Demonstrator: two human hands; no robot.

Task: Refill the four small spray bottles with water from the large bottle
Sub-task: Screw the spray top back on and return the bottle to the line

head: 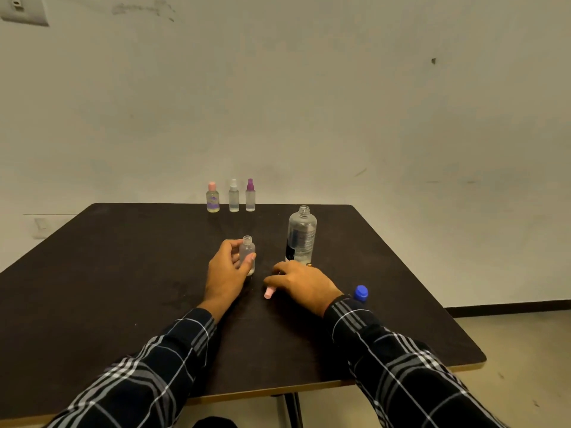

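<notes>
On a dark counter (123, 273), the left hand (227, 270) grips an uncapped small spray bottle (248, 253) standing upright. Just beside it, the right hand (304, 284) rests low, fingers curled round a pink spray top (268, 292). Behind that hand stands the large bottle (301, 239), open; a blue cap (361, 293) lies near the right wrist. Three capped spray bottles (234, 197) line the far edge.

Open worktop (102, 273) stretched on the left, room for any hand to pass. The middle was crowded: the left hand (225, 270) gripped an uncapped small bottle (248, 253) near the large bottle (301, 236), a narrow gap between them, its near end closed by the right hand (301, 284) holding a pink cap (268, 292). Three spray bottles (234, 197) lined the far edge; a blue cap (361, 292) lay by the right sleeve (355, 318).
</notes>
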